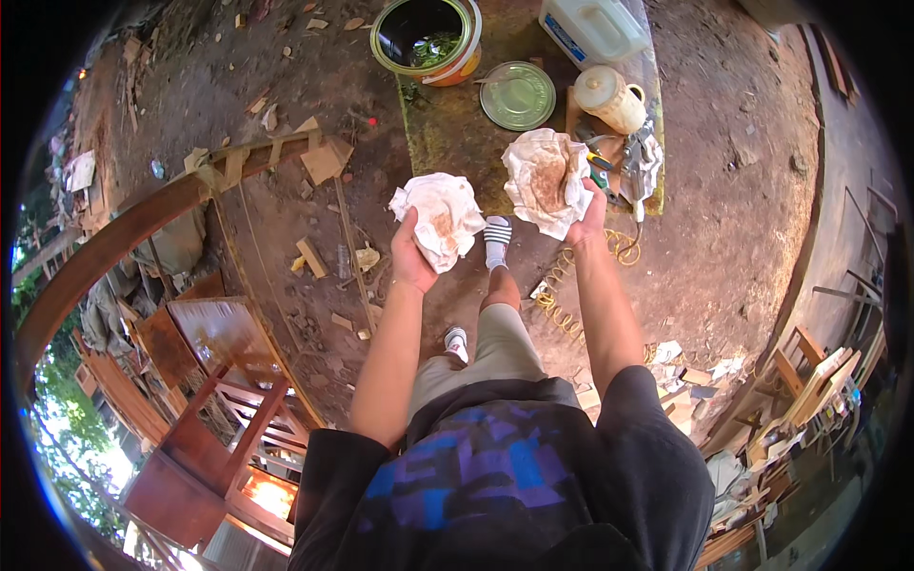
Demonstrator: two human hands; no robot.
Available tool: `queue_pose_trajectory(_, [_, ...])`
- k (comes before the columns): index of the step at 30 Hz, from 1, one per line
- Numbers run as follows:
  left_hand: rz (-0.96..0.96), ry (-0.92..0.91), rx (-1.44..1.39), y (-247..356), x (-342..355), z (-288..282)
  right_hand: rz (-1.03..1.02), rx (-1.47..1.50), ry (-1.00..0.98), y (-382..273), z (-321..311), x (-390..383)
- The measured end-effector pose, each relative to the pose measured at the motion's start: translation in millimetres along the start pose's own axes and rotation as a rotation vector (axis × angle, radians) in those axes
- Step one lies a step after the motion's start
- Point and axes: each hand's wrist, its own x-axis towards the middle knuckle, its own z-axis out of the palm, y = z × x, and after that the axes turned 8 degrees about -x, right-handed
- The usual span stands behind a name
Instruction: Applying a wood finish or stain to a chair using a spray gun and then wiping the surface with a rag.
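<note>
My left hand (pixel 412 257) grips a crumpled white cloth (pixel 440 217) with a reddish-brown stain in its middle. In my right hand (pixel 590 217) is a second crumpled white cloth (pixel 545 181), more widely stained brown. The two cloths are held apart at about the same height, above the ground and the near edge of a worn, mossy board table (pixel 447 143). My thumbs show at the cloths' edges; the other fingers are mostly hidden beneath. Just beyond the right cloth lie a yellow-and-black handled tool (pixel 599 161) and some crumpled grey plastic (pixel 645 162).
On the table stand an open paint can (pixel 469 59), a round metal lid (pixel 517 96), a whitish plastic jug (pixel 595 33) and a lidded mug (pixel 611 100). A coiled yellow hose (pixel 562 314) lies near my right forearm. Wooden furniture (pixel 205 428) stands left; wood scraps (pixel 309 257) litter the dirt.
</note>
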Motion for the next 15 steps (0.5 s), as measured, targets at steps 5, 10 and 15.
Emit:
queue_pose_trajectory(5, [0.014, 0.007, -0.019, -1, 5, 12, -0.094, -0.387, 0.197, 4, 18, -6])
queue_pose_trajectory(10, [0.011, 0.106, 0.089, 5, -2, -21, -0.694, -1.641, 0.286, 28, 23, 13])
queue_pose_trajectory(15, [-0.129, 0.319, 0.927, 43, -75, -144, -1.159, -1.638, 1.025, -58, -20, 16])
